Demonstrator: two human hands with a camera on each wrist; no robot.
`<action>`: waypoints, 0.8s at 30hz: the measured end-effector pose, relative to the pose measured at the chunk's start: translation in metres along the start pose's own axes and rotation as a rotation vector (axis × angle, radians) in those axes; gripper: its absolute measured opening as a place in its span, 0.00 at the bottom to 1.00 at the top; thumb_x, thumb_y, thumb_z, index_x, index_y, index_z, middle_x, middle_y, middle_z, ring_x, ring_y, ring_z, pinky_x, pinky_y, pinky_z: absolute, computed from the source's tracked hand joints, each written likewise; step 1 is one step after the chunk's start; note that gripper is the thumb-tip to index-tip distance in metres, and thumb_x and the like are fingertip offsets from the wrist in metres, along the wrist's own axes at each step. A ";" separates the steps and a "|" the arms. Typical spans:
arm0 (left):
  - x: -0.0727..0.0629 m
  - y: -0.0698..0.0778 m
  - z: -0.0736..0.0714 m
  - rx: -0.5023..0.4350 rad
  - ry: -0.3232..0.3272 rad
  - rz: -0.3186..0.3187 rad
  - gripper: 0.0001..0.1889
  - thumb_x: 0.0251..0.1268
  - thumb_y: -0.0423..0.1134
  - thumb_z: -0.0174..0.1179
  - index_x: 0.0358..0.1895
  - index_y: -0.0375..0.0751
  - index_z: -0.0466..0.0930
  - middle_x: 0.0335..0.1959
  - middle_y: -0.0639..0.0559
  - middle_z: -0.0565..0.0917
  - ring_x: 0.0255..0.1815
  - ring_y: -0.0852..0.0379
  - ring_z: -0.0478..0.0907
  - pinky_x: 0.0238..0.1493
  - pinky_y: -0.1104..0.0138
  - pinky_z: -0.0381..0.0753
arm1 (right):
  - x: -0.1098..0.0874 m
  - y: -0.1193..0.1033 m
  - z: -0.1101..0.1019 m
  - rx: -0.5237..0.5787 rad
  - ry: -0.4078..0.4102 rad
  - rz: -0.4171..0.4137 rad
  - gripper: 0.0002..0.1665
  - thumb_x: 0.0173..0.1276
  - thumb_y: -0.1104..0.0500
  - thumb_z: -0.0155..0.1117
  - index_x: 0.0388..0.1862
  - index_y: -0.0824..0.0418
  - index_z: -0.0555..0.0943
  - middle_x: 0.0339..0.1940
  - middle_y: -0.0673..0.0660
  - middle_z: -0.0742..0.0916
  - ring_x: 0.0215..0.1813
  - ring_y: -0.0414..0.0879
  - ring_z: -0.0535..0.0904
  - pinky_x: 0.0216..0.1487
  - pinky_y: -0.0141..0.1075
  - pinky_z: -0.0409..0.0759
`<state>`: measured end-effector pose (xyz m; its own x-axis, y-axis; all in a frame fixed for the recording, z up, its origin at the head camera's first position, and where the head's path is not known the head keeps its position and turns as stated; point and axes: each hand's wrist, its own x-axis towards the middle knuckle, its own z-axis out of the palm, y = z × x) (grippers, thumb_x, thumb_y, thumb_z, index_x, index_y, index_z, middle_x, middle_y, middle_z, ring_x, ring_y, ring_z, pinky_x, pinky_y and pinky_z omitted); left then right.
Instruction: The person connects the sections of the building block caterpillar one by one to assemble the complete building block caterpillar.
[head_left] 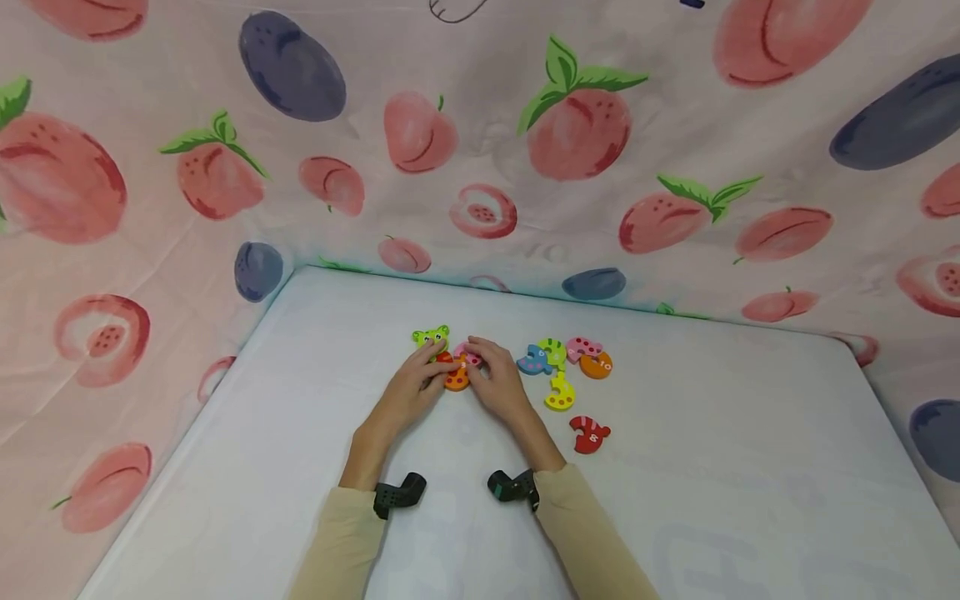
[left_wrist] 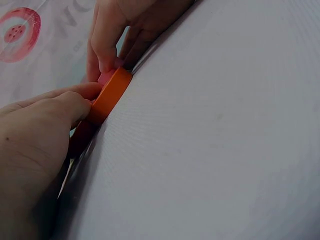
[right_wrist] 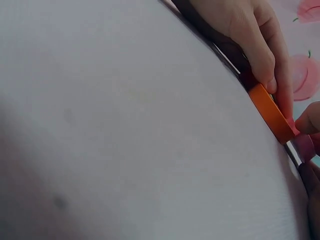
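Flat, curved puzzle pieces lie on the white table in the head view. My left hand point(head_left: 411, 387) holds the orange spotted puzzle piece point(head_left: 456, 382), its thumb at the near edge and a finger across the top. A red puzzle piece point(head_left: 444, 357) sits against it, partly under those fingers. My right hand point(head_left: 501, 385) pinches a pink puzzle piece point(right_wrist: 304, 146) beside the orange one. Beyond the left fingertips is a green piece with a face point(head_left: 431, 335). In the left wrist view, the orange side edge shows between both hands; fingers hide much of the pink piece.
Right of the hands lie a blue piece point(head_left: 535, 360), a green one point(head_left: 553, 352), a yellow one point(head_left: 559, 393), a pink one point(head_left: 582, 349), an orange one point(head_left: 596, 366) and a red one point(head_left: 589, 435). Fruit-patterned cloth point(head_left: 480, 150) borders the table point(head_left: 712, 467).
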<state>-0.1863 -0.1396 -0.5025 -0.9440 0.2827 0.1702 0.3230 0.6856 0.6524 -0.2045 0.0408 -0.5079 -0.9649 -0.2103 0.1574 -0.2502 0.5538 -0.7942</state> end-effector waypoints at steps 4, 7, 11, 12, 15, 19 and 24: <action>0.000 0.000 0.000 -0.002 0.007 -0.001 0.14 0.70 0.36 0.55 0.54 0.46 0.84 0.73 0.47 0.68 0.78 0.46 0.56 0.75 0.47 0.59 | -0.002 -0.002 0.001 -0.021 0.002 0.006 0.21 0.72 0.58 0.56 0.62 0.59 0.78 0.69 0.54 0.77 0.73 0.52 0.67 0.75 0.49 0.63; 0.000 0.001 0.001 0.001 0.012 0.002 0.14 0.70 0.37 0.56 0.54 0.47 0.84 0.73 0.47 0.68 0.78 0.46 0.57 0.74 0.47 0.60 | -0.004 -0.004 0.001 -0.037 -0.002 0.007 0.21 0.72 0.58 0.55 0.62 0.59 0.78 0.69 0.54 0.76 0.74 0.52 0.66 0.75 0.49 0.63; 0.000 0.000 0.001 0.002 0.007 -0.007 0.14 0.71 0.37 0.56 0.55 0.48 0.84 0.73 0.48 0.68 0.78 0.47 0.56 0.75 0.48 0.59 | -0.008 -0.007 0.000 -0.023 -0.002 0.044 0.22 0.73 0.59 0.53 0.64 0.59 0.76 0.71 0.54 0.75 0.75 0.51 0.64 0.76 0.49 0.62; 0.000 0.000 0.001 0.000 0.002 -0.013 0.14 0.71 0.37 0.55 0.55 0.49 0.84 0.73 0.48 0.67 0.78 0.47 0.56 0.75 0.48 0.59 | -0.009 -0.008 -0.001 -0.004 0.006 0.060 0.22 0.73 0.59 0.54 0.64 0.59 0.76 0.71 0.54 0.74 0.75 0.52 0.64 0.76 0.49 0.63; 0.000 0.000 0.000 0.000 -0.004 -0.024 0.14 0.71 0.39 0.56 0.55 0.50 0.83 0.74 0.49 0.67 0.79 0.48 0.55 0.75 0.48 0.59 | -0.013 -0.010 -0.003 0.041 0.033 0.117 0.23 0.72 0.59 0.55 0.65 0.59 0.75 0.72 0.54 0.73 0.76 0.51 0.64 0.75 0.49 0.63; -0.001 0.001 0.000 -0.013 -0.005 -0.032 0.15 0.68 0.44 0.60 0.56 0.51 0.83 0.74 0.51 0.66 0.79 0.48 0.54 0.75 0.47 0.58 | -0.018 -0.010 -0.006 0.067 0.062 0.157 0.24 0.70 0.59 0.56 0.65 0.58 0.74 0.72 0.55 0.73 0.76 0.52 0.64 0.75 0.50 0.63; -0.002 0.001 0.002 -0.014 -0.026 -0.042 0.22 0.60 0.52 0.66 0.57 0.53 0.82 0.75 0.53 0.65 0.79 0.50 0.53 0.76 0.47 0.57 | -0.026 -0.005 -0.007 0.079 0.118 0.139 0.23 0.69 0.60 0.57 0.63 0.57 0.75 0.69 0.54 0.75 0.73 0.51 0.68 0.73 0.50 0.67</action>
<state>-0.1842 -0.1378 -0.5035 -0.9547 0.2710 0.1233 0.2817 0.6882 0.6686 -0.1786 0.0492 -0.5045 -0.9935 -0.0380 0.1071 -0.1116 0.5052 -0.8558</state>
